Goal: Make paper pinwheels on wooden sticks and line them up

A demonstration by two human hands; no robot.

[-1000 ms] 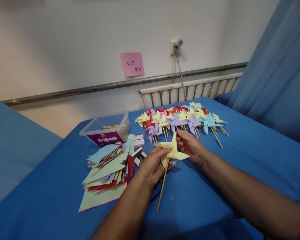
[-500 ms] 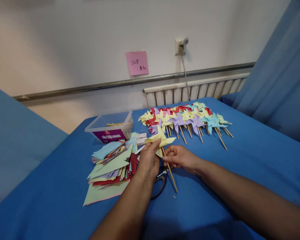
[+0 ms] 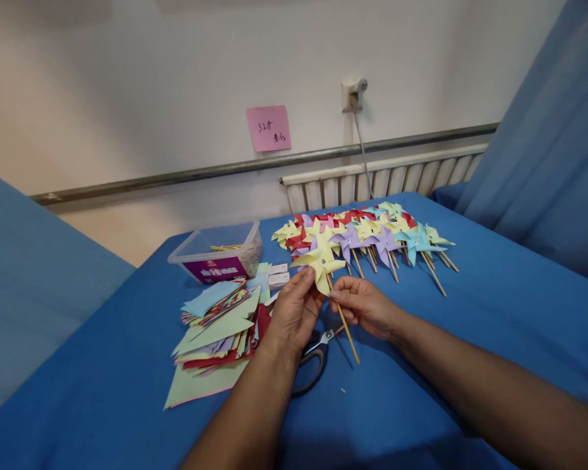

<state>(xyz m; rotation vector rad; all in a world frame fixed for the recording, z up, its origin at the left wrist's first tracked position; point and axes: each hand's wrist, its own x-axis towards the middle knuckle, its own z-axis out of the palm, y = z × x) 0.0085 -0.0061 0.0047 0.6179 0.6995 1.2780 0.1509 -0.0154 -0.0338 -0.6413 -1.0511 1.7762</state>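
Observation:
A pale yellow paper pinwheel (image 3: 321, 261) on a thin wooden stick (image 3: 347, 328) is held up above the blue cloth. My left hand (image 3: 295, 308) is closed, its thumb and fingers at the lower left of the paper blades. The fingertips of my right hand (image 3: 365, 305) pinch the upper part of the stick, just under the blades. Below the hands lie dark-handled scissors (image 3: 315, 369), partly covered by my left hand. To the left is a stack of coloured paper pieces (image 3: 220, 326), some of them cut.
Many finished pinwheels (image 3: 385, 243) lie in rows at the back. A clear plastic box (image 3: 215, 251) with sticks stands at the back left, small white boxes (image 3: 278, 277) beside it. Behind the blue-covered table (image 3: 494, 294) are a wall rail (image 3: 191, 175) and a radiator (image 3: 396, 173).
Both hands have lifted the pinwheel slightly and shifted it a little to the right. Its blades now face me more, and more of the scissors shows.

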